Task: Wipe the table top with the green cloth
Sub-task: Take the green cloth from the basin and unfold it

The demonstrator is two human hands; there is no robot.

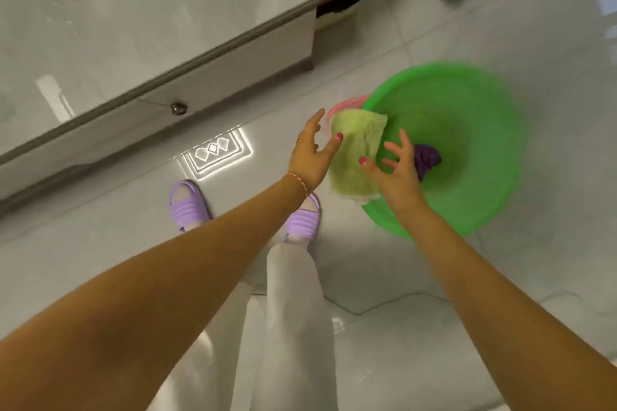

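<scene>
- Green cloth [355, 157] is hanging flat betw. both hands, over the near-left rim of the green basin [467, 130], partly overlapping it.
- Left hand [312, 152] is reaching fwd w/ fingers spread and mostly straight; thumb tip is touching the cloth's left edge near the top. Can't tell if it's really pinching.
- Right hand [397, 173] is likewise spreading its fingers, thumb tip lying on the cloth's right edge lower down; firm hold not clear either.
- Green basin is sitting on the tiled floor [434, 327], w/ a purple rag [427, 158] lying bunched inside, just beyond the right hand's fingers.
- Pink basin [347, 103] is peeking out at the green one's left rim, behind the cloth.
- Worktop [133, 17], grey and glossy, is standing to the upper left, well apart from the cloth.
- Person is standing in purple slippers [187, 207] and pale trousers [293, 310].
</scene>
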